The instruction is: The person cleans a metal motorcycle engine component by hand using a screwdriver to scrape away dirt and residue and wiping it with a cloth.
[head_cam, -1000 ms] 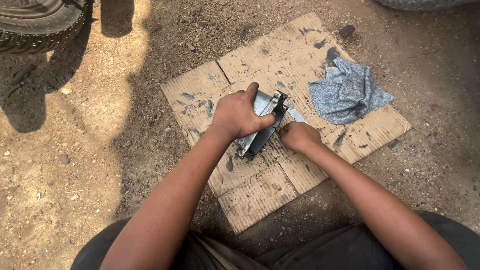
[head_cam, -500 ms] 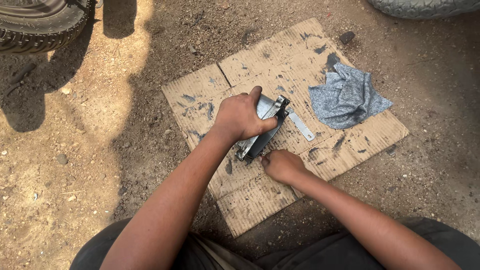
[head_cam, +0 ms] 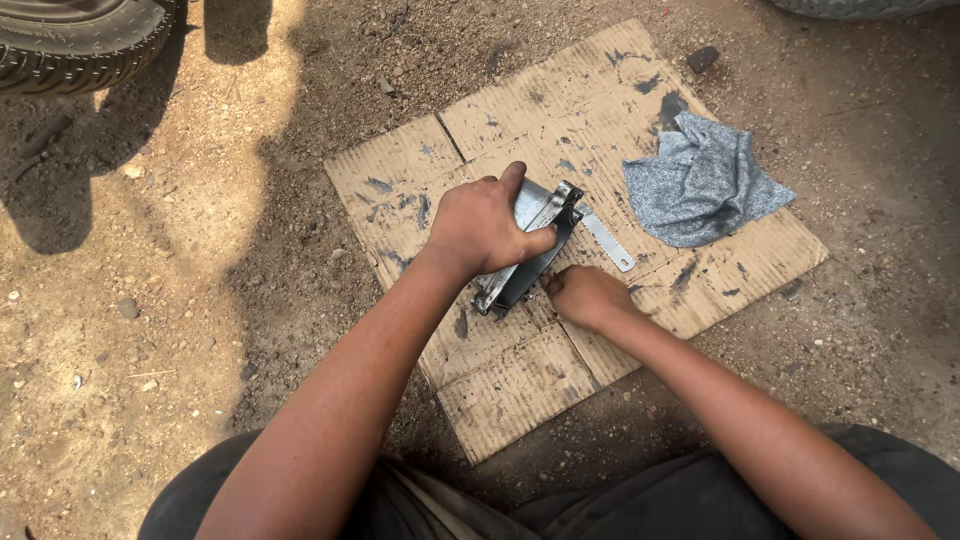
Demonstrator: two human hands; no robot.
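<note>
A grey metal part [head_cam: 530,250] with a dark edge and a flat silver tab stands on edge on a stained sheet of cardboard [head_cam: 500,380]. My left hand [head_cam: 485,225] grips it from above and holds it upright. Just right of the part's near end, my right hand [head_cam: 582,295] rests on the cardboard with its fingers curled; whether it pinches something small is hidden.
A crumpled grey rag [head_cam: 700,185] lies on the cardboard's far right corner. A tyre [head_cam: 80,40] sits at the top left on bare dirt with small stones. Another dark tyre edge [head_cam: 860,6] shows at the top right.
My right hand has drawn back from the part's middle toward me and now sits by its near end. The silver tab is uncovered. My left hand has kept its grip.
</note>
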